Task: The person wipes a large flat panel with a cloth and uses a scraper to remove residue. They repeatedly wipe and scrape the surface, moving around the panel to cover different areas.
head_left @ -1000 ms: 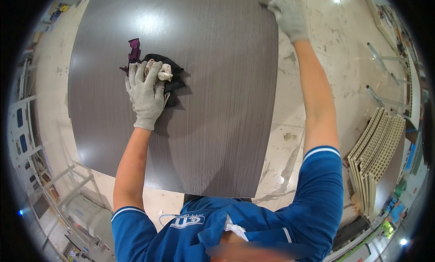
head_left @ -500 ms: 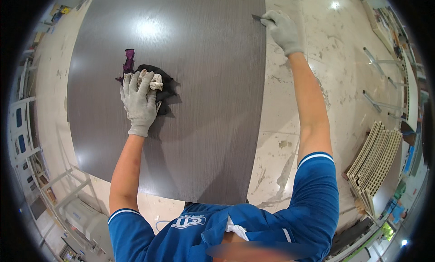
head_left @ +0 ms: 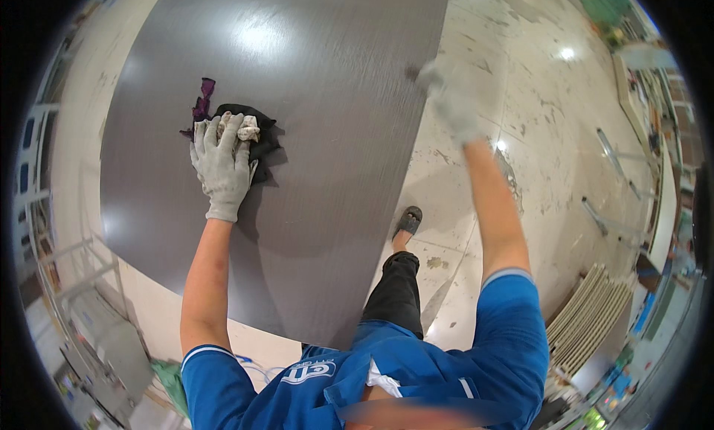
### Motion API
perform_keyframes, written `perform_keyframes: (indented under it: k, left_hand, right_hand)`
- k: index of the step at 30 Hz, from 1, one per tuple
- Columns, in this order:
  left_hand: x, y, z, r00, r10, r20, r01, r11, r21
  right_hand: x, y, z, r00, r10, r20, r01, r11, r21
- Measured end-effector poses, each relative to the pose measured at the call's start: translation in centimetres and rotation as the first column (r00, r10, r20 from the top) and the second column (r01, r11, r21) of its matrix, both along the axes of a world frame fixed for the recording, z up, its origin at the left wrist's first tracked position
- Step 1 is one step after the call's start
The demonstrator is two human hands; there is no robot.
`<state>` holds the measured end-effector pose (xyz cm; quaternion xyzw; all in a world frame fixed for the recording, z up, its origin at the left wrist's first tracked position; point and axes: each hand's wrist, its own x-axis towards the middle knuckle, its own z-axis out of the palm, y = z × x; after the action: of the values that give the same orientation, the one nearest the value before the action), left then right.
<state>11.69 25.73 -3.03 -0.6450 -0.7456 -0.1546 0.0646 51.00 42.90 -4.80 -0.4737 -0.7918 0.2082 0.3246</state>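
A large dark grey board with a fine wood grain [head_left: 320, 155] lies flat in front of me. My left hand [head_left: 222, 166], in a grey glove, presses a bundle of rags [head_left: 248, 129] onto it, fingers curled over the cloth. The bundle is whitish and black, and a purple strip [head_left: 202, 103] sticks out at its far left. At the board's right edge is my right hand [head_left: 452, 99], also gloved and smeared by motion. A small dark flat blade [head_left: 412, 73] juts from its fingers over the edge; its exact kind is too blurred to tell.
Pale, stained floor tiles [head_left: 513, 80] run along the board's right side, where my foot in a dark sandal [head_left: 408, 219] stands. Stacked slatted cream panels [head_left: 591, 318] lie at the right. Metal legs [head_left: 610, 153] stick out farther back. A metal frame [head_left: 82, 270] stands at the left.
My right hand has come nearer along the board's right edge with the dark blade. The view has turned, bringing my leg and sandal into sight. The left hand stays on the rags.
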Motion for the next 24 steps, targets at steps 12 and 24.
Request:
perform_keyframes:
  k: [12, 24]
  left_hand:
    - [3.6, -2.7, 2.4, 0.983, 0.181, -0.023, -0.182, 0.983, -0.017]
    - [3.4, -2.6, 2.6, 0.981, 0.188, -0.053, -0.189, 0.982, -0.012]
  right_hand:
    - [0.8, -5.6, 2.4, 0.884, 0.445, 0.147, -0.462, 0.878, 0.121]
    - [2.1, 0.1, 3.1, 0.636, 0.719, 0.28, -0.664, 0.695, -0.277]
